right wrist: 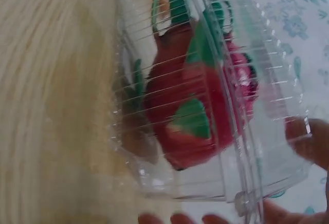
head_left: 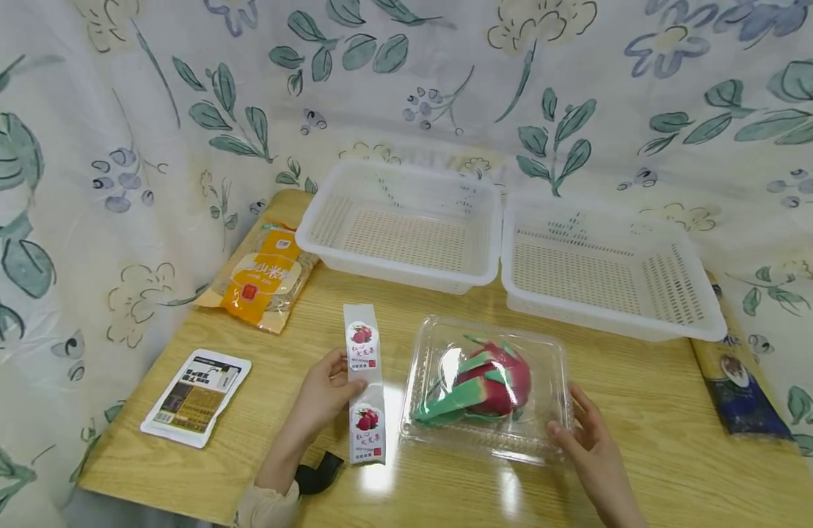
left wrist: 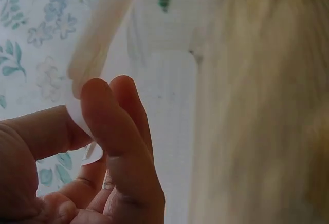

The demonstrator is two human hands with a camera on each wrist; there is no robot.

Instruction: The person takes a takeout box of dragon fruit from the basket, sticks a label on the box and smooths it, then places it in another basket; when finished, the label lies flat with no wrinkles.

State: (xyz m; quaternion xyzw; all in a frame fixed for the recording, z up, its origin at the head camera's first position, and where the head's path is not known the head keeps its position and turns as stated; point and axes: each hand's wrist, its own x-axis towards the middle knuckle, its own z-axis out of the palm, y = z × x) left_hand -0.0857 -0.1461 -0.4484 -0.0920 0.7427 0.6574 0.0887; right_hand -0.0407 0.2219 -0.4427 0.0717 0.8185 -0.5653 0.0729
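A clear plastic clamshell box lies on the wooden table with a red and green dragon fruit inside. My right hand grips the box's near right corner; the right wrist view shows the box, the fruit and my fingertips at its edge. My left hand pinches a long white label strip printed with dragon fruit pictures, just left of the box. In the left wrist view my thumb and fingers pinch the strip.
Two empty white perforated baskets stand at the back of the table. An orange snack bag and a flat white packet lie on the left, a dark blue packet at the right edge. Floral cloth surrounds the table.
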